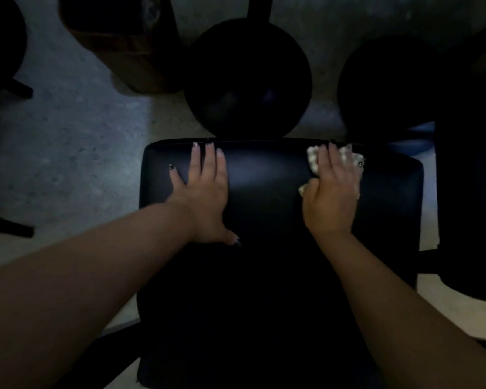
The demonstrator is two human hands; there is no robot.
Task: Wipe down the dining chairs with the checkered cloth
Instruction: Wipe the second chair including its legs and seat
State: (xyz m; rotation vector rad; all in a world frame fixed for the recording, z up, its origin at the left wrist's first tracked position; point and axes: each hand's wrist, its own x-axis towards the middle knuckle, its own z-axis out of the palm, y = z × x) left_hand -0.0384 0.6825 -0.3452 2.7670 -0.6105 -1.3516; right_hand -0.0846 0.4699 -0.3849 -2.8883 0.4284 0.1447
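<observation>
The black chair (278, 209) fills the frame's centre. The left hand (202, 189) lies flat on it, fingers straight, holding nothing. The right hand (331, 192) presses the checkered cloth (313, 160) near the far edge, fingers curling over it. Bunched like this, the cloth could miss strips or slide off that edge.

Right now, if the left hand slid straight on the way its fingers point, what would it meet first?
The left hand lies flat on the black chair, fingers already at its far edge. Past that edge nothing more on the chair blocks it; the round dark seat lies beyond, probably lower, though depth is unclear.
</observation>
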